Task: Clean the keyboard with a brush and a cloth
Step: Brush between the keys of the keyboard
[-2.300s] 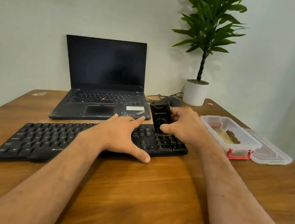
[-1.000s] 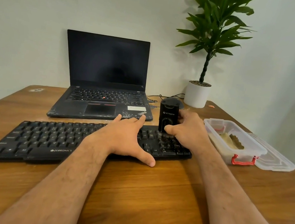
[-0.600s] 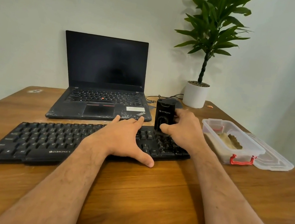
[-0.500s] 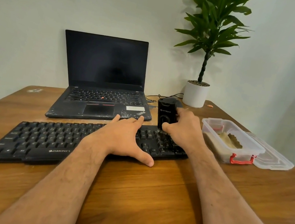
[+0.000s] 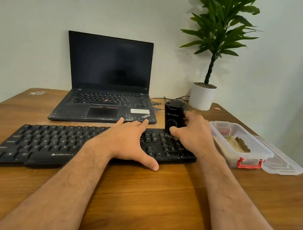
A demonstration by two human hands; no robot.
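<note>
At counter centre the keyboard (image 5: 86, 145) lies flat w/ my left hand (image 5: 124, 142) spread wide on its middle, palm down, thumb on the wood at its 6 o'clock edge, pinning not gripping. Right hand (image 5: 194, 135) has fingers (image 5: 176, 132) wrapped round the brush (image 5: 173, 117), a stubby black unit standing upright on the keys at the board's 3 o'clock end. I judge the brush light, rigid, smooth plastic so maybe slick; hold low on the body. Board looks light, stiff, apt to slide, keycaps could pop, so press on the frame. At 3 o'clock a clear box (image 5: 238, 144) w/ red clips holds a tan cloth (image 5: 236, 144); its lid (image 5: 284, 163) lies just beside. Laptop (image 5: 106, 90) at 12 o'clock.
</note>
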